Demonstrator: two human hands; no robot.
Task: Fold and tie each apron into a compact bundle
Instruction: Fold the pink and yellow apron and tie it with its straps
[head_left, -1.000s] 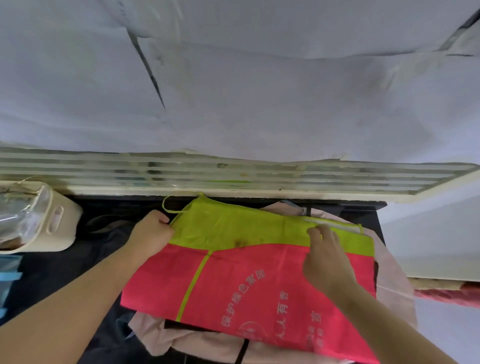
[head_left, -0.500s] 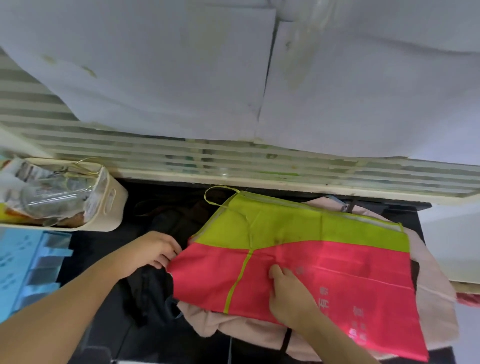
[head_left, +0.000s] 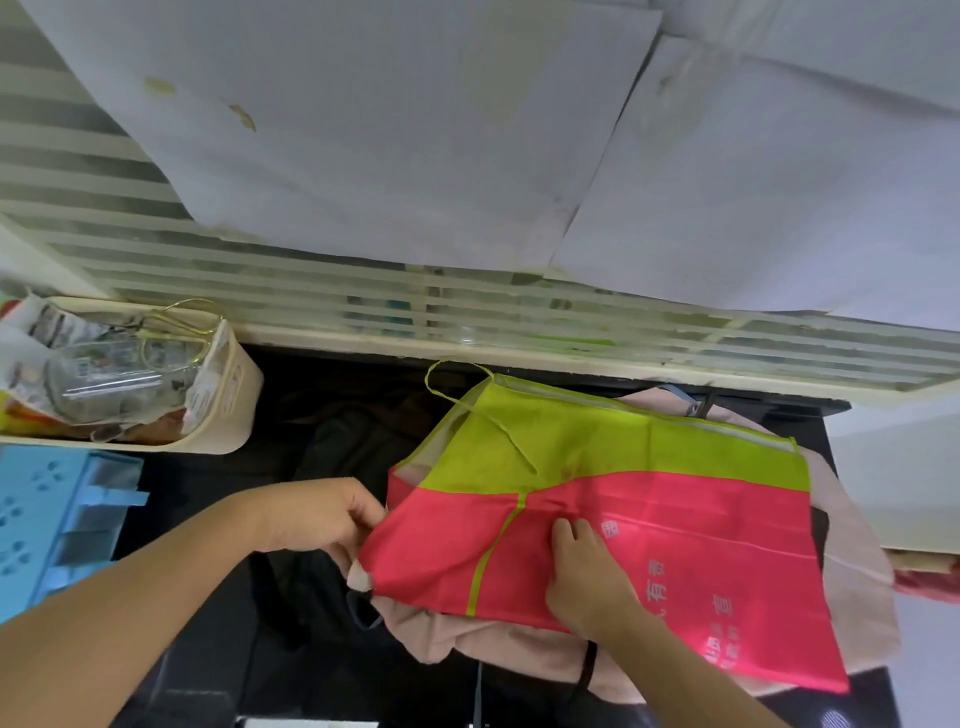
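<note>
Both hands on apron: L pinching edge, R flat.

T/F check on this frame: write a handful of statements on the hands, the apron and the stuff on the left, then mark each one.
1. The left hand pinches the left edge of the red and green apron. True.
2. The right hand is lifted clear of the apron. False: it presses flat on the red part near the green stripe.
3. The apron lies on top of a pale pink cloth. True.
4. The apron is already tied into a bundle. False: it lies spread out, and its green tie string is loose at the top corner.
5. A cream basket sits on the left, beyond a blue plastic tray. True.
</note>
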